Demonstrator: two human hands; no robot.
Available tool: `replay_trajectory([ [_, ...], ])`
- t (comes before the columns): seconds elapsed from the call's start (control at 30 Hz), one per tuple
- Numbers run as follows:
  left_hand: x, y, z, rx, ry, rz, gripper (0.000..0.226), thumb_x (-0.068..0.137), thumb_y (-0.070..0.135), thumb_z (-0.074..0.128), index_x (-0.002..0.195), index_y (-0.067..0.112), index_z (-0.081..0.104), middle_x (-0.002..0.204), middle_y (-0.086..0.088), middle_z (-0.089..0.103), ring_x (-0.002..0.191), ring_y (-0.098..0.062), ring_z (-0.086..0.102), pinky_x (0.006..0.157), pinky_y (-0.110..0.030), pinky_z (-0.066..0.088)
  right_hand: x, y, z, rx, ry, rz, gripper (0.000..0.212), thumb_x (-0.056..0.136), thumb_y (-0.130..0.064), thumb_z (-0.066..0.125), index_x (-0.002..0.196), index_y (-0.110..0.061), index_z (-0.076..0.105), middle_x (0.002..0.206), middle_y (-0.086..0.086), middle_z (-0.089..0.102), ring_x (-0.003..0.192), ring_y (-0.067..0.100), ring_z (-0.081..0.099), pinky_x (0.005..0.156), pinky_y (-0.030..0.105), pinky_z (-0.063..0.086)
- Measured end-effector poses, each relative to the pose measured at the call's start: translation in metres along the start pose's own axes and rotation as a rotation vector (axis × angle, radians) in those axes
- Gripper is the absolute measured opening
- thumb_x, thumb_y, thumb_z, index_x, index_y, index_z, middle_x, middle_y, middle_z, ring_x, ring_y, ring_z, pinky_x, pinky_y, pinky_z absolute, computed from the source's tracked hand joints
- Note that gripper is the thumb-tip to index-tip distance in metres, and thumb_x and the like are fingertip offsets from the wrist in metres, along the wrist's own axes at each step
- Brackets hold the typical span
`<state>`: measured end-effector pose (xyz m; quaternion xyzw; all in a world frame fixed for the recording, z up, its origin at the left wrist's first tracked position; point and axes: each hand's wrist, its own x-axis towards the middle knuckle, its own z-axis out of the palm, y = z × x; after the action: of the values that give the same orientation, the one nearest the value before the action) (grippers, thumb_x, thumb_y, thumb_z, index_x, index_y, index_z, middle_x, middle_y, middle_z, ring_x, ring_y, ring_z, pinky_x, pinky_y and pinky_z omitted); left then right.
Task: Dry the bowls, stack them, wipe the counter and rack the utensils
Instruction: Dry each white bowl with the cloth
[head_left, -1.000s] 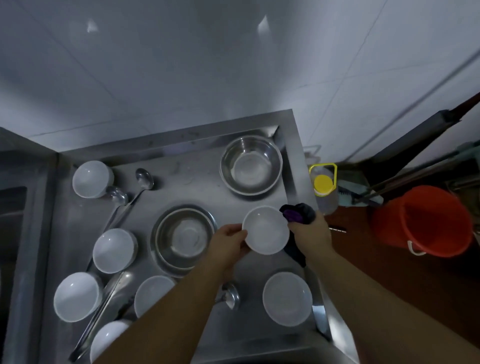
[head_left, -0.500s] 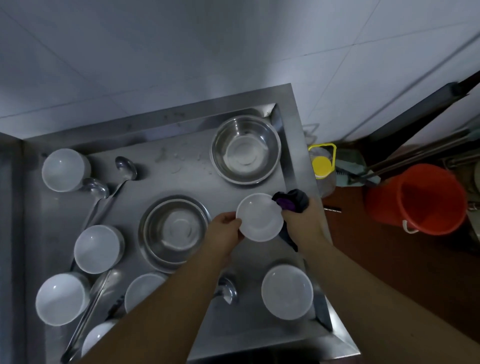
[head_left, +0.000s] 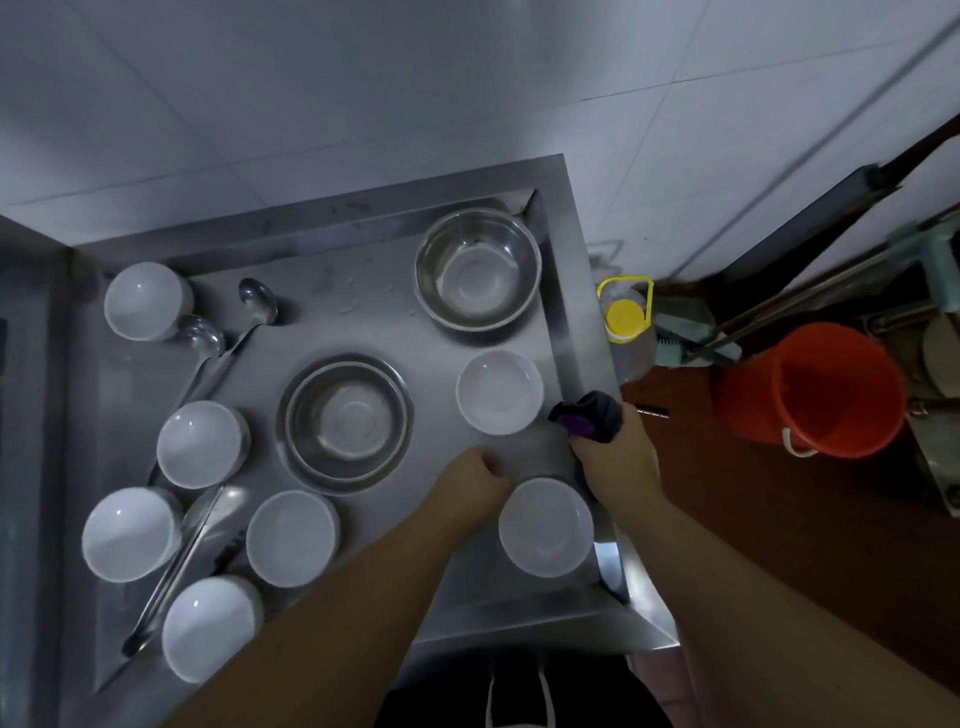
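A small white bowl (head_left: 500, 392) stands upright on the steel counter (head_left: 363, 312), free of both hands. My left hand (head_left: 470, 486) hovers just below it with fingers curled and nothing visible in it, its edge beside the rim of a second white bowl (head_left: 545, 526). My right hand (head_left: 615, 457) grips a dark purple cloth (head_left: 588, 418) at the counter's right rim, next to the first bowl. Several more white bowls (head_left: 201, 444) sit at the left. Two ladles (head_left: 255, 306) and tongs (head_left: 179, 566) lie among them.
Two steel bowls stand on the counter, one in the middle (head_left: 345, 423) and one at the back right (head_left: 478, 270). Past the right edge, on the floor, are a yellow-capped jug (head_left: 625, 317) and an orange bucket (head_left: 813, 389). A tiled wall rises behind.
Both hands held the small white bowl above the counter; it now rests on the counter. My left hand let go and drew back toward the near bowl. The right hand keeps the cloth.
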<state>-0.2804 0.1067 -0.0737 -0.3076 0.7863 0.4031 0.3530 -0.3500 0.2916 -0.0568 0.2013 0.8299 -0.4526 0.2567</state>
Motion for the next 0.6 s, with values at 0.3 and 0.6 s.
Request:
replay_trajectory([
  [0.3,-0.031,-0.018,0.058,0.090,0.092,0.031,0.043,0.095,0.007,0.054,0.137,0.015,0.059,0.132,-0.012,0.068,0.119,-0.033,0.065,0.100,-0.044,0.054,-0.043,0.051,-0.031,0.064,-0.019,0.001,0.050,0.062,-0.052,0.075,0.107,-0.044,0.058,0.094,-0.011,0.071,0.083,0.012,0.070,0.068,0.038,0.058],
  [0.6,-0.073,-0.017,0.032,-0.316,0.124,-0.094,0.027,0.093,0.019,0.065,0.110,0.000,0.075,0.101,-0.018,0.076,0.096,-0.035,0.074,0.089,-0.047,0.064,-0.071,0.037,-0.053,0.198,0.006,-0.108,0.038,0.088,-0.035,0.083,0.109,-0.043,0.053,0.101,-0.014,0.068,0.093,0.011,0.067,0.077,0.034,0.050],
])
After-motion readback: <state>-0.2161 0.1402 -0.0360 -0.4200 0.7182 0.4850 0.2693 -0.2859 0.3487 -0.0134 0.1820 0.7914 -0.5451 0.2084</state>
